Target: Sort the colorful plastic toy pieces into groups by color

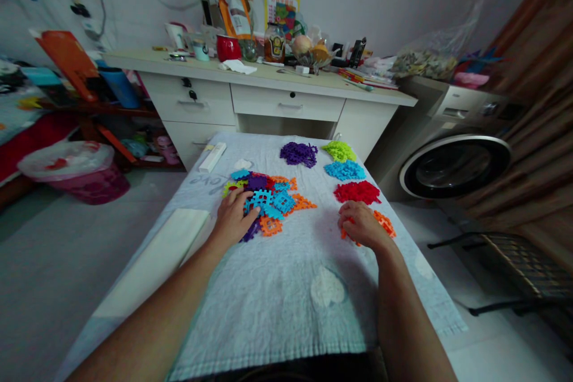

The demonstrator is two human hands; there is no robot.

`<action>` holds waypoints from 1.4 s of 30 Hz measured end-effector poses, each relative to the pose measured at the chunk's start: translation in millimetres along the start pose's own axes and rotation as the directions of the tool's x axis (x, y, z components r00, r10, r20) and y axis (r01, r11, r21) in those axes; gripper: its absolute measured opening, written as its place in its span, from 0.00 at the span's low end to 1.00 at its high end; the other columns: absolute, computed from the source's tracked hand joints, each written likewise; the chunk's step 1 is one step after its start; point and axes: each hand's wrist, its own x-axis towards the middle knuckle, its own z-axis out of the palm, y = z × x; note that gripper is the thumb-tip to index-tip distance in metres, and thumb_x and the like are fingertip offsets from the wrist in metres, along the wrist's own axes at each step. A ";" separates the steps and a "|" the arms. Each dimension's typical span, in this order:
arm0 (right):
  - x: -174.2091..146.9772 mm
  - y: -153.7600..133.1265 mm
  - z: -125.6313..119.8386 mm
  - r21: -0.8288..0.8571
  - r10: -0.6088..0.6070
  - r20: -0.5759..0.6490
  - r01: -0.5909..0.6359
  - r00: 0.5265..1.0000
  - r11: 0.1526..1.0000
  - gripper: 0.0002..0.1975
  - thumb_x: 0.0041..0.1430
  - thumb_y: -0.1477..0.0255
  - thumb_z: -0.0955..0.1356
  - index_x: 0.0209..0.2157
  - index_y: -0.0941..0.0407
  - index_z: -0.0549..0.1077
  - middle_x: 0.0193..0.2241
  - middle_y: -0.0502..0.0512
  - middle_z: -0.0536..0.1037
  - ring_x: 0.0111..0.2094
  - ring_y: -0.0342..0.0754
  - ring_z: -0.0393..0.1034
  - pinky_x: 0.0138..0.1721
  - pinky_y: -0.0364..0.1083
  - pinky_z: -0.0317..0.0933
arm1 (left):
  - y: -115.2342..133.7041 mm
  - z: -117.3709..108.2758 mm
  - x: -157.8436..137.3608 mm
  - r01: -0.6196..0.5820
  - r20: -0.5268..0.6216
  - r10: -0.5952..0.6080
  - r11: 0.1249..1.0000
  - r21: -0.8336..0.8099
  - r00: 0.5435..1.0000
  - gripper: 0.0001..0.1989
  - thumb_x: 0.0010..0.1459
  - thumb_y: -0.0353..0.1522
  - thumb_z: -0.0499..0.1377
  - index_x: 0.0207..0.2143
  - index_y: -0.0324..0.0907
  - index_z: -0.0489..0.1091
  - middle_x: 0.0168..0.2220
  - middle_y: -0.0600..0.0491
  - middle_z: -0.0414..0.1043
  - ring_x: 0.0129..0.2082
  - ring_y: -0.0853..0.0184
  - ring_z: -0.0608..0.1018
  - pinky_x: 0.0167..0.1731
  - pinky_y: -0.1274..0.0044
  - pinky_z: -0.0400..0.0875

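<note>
My left hand (233, 215) rests at the near left side of a mixed pile of flat, notched plastic building pieces (283, 202), its fingers and thumb apart on blue ones. Purple, orange, red, green and blue pieces overlap there. Over a pile of orange pieces (384, 224) at the right, my right hand (360, 224) has its fingers curled down; what lies under the fingertips is partly hidden. Beyond it are single-colour piles of red (357, 193), blue (344, 171) and lime green (339, 151) pieces. A purple pile (298, 154) sits farther back, left of the green one.
A pale blue cloth (277, 298) covers the table. A long white box (212, 157) lies at its back left, a white strip (156, 256) along its left edge. Behind stands a cluttered white desk (289, 101); a washing machine (447, 143) is at the right, a pink bin (85, 176) left.
</note>
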 end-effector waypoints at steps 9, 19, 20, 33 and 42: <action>-8.0 13.4 1.1 -0.061 0.130 -0.008 -0.130 0.992 0.990 0.15 0.46 0.82 0.63 0.31 0.55 0.79 0.36 0.56 0.78 0.42 0.51 0.68 0.46 0.47 0.56 | -0.5 -0.1 -0.3 0.007 0.011 -0.007 1.000 0.009 1.000 0.22 0.59 0.42 0.55 0.52 0.40 0.69 0.57 0.42 0.63 0.58 0.51 0.68 0.59 0.59 0.63; -5.7 8.0 3.6 -0.083 0.172 -0.011 -0.172 0.985 0.982 0.14 0.53 0.80 0.63 0.35 0.55 0.78 0.38 0.56 0.78 0.44 0.52 0.68 0.49 0.49 0.55 | 0.5 -0.8 0.1 -0.009 0.005 0.009 1.000 -0.007 1.000 0.22 0.59 0.42 0.55 0.52 0.41 0.68 0.57 0.42 0.64 0.58 0.52 0.68 0.59 0.59 0.63; -5.6 7.2 3.7 -0.084 0.174 -0.011 -0.175 0.985 0.981 0.14 0.53 0.81 0.63 0.35 0.55 0.78 0.38 0.56 0.78 0.44 0.52 0.68 0.49 0.50 0.55 | 0.8 -1.1 0.1 -0.007 0.006 0.007 1.000 -0.009 1.000 0.21 0.59 0.42 0.55 0.52 0.41 0.68 0.57 0.42 0.64 0.58 0.51 0.68 0.59 0.58 0.63; 25.9 -51.7 51.6 -0.066 -0.053 -0.122 0.046 0.991 0.997 0.23 0.63 0.75 0.62 0.60 0.58 0.66 0.61 0.62 0.68 0.60 0.59 0.55 0.58 0.57 0.49 | 3.0 -3.3 -0.5 -0.004 0.016 0.004 1.000 -0.013 1.000 0.21 0.59 0.41 0.55 0.52 0.42 0.68 0.57 0.43 0.63 0.58 0.52 0.67 0.60 0.59 0.61; 37.4 -54.0 54.9 -0.098 0.024 -0.142 -0.038 0.990 0.994 0.12 0.63 0.75 0.63 0.45 0.54 0.75 0.44 0.60 0.76 0.46 0.55 0.63 0.47 0.50 0.54 | 2.4 -1.6 -0.2 -0.007 0.005 0.007 1.000 -0.008 1.000 0.21 0.59 0.41 0.55 0.52 0.42 0.68 0.56 0.43 0.64 0.58 0.52 0.68 0.59 0.59 0.62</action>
